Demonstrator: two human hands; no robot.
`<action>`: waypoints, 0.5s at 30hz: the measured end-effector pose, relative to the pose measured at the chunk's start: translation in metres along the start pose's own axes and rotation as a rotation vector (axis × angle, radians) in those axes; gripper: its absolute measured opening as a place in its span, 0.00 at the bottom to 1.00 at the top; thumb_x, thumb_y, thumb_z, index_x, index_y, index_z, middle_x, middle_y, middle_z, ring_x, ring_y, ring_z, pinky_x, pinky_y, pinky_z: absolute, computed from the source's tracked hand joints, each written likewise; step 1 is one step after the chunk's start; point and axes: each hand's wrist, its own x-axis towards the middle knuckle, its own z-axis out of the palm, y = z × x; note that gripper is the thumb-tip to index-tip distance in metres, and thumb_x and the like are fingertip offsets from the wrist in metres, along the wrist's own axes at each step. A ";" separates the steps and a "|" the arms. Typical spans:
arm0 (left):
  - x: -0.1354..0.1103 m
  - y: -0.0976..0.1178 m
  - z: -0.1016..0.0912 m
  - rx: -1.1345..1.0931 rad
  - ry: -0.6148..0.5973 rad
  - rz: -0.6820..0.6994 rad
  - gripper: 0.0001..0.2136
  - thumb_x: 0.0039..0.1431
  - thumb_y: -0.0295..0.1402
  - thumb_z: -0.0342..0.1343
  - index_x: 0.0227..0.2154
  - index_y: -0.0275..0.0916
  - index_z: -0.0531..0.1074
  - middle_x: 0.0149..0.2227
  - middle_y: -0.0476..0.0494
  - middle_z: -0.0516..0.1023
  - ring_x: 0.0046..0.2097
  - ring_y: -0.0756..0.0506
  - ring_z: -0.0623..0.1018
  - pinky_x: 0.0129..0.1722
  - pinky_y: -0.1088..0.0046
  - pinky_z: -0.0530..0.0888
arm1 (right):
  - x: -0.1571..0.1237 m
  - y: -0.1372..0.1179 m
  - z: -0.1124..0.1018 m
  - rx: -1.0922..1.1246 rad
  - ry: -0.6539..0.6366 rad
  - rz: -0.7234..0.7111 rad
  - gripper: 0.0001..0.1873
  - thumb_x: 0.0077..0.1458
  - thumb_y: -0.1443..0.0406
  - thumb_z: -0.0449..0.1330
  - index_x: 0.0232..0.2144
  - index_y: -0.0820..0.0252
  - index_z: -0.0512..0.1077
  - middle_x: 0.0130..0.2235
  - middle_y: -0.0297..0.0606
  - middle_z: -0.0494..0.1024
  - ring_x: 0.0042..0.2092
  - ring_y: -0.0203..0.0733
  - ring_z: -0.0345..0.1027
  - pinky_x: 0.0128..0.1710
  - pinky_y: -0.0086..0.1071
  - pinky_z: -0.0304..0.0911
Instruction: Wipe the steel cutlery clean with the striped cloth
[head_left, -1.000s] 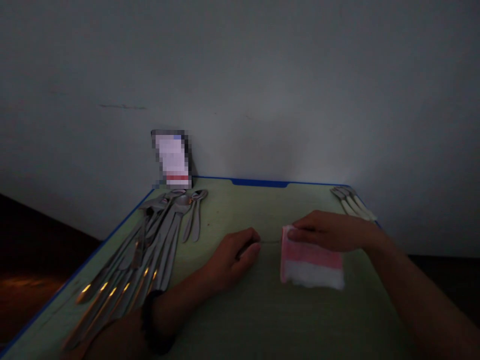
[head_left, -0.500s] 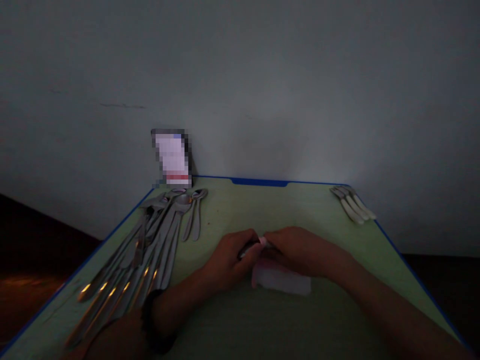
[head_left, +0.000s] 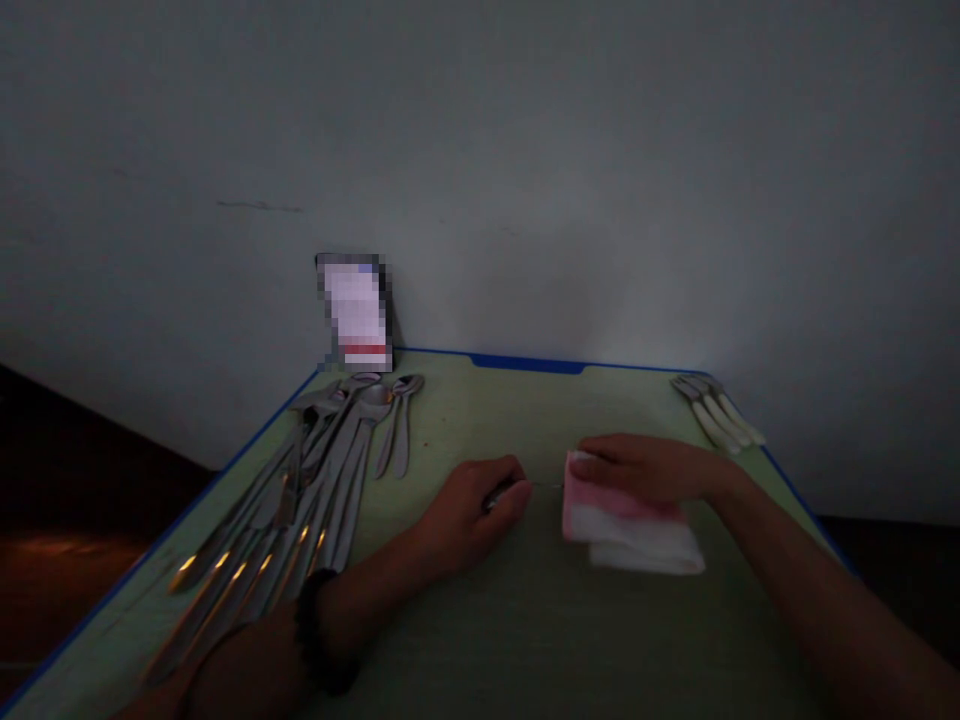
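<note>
My left hand (head_left: 469,510) rests on the green table (head_left: 525,630), fingers curled round the handle end of a thin metal utensil (head_left: 544,485) that runs to the right under a folded pink and white cloth (head_left: 626,525). My right hand (head_left: 649,468) lies on top of the cloth with fingers pressed down on it, pinching the cloth over the utensil. The utensil's far end is hidden by the cloth.
A pile of several metal spoons and utensils (head_left: 300,490) lies along the table's left side. A few white-handled utensils (head_left: 718,412) sit at the far right corner. A blurred card (head_left: 356,312) leans against the wall at the back.
Half a second ago my right hand and the cloth were up against my left hand; they have slid back to the right along the utensil. My left hand stayed put.
</note>
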 end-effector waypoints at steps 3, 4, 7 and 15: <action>0.000 -0.001 0.002 0.014 0.016 -0.020 0.13 0.60 0.37 0.41 0.23 0.37 0.61 0.21 0.53 0.61 0.24 0.51 0.63 0.24 0.76 0.57 | 0.004 -0.012 0.010 -0.068 0.200 0.034 0.19 0.57 0.51 0.46 0.33 0.60 0.64 0.31 0.37 0.71 0.32 0.36 0.62 0.28 0.29 0.51; 0.000 -0.001 0.002 0.009 0.024 -0.022 0.13 0.60 0.37 0.41 0.23 0.37 0.61 0.21 0.53 0.61 0.24 0.51 0.63 0.24 0.76 0.57 | 0.004 -0.017 0.013 -0.077 0.264 0.053 0.17 0.56 0.52 0.47 0.34 0.60 0.64 0.32 0.38 0.71 0.32 0.37 0.62 0.28 0.29 0.51; 0.001 -0.001 0.002 -0.022 0.048 -0.027 0.14 0.61 0.38 0.39 0.23 0.37 0.61 0.21 0.53 0.60 0.25 0.51 0.63 0.25 0.76 0.58 | 0.004 -0.027 0.017 -0.132 0.434 0.114 0.17 0.54 0.51 0.51 0.33 0.59 0.63 0.29 0.36 0.72 0.29 0.36 0.62 0.27 0.29 0.49; 0.002 -0.005 0.003 -0.158 0.120 -0.077 0.17 0.61 0.40 0.36 0.21 0.38 0.58 0.20 0.54 0.56 0.23 0.52 0.60 0.24 0.75 0.57 | -0.021 -0.020 -0.009 -0.166 0.050 -0.068 0.19 0.56 0.52 0.48 0.30 0.61 0.68 0.28 0.36 0.72 0.28 0.36 0.62 0.26 0.29 0.50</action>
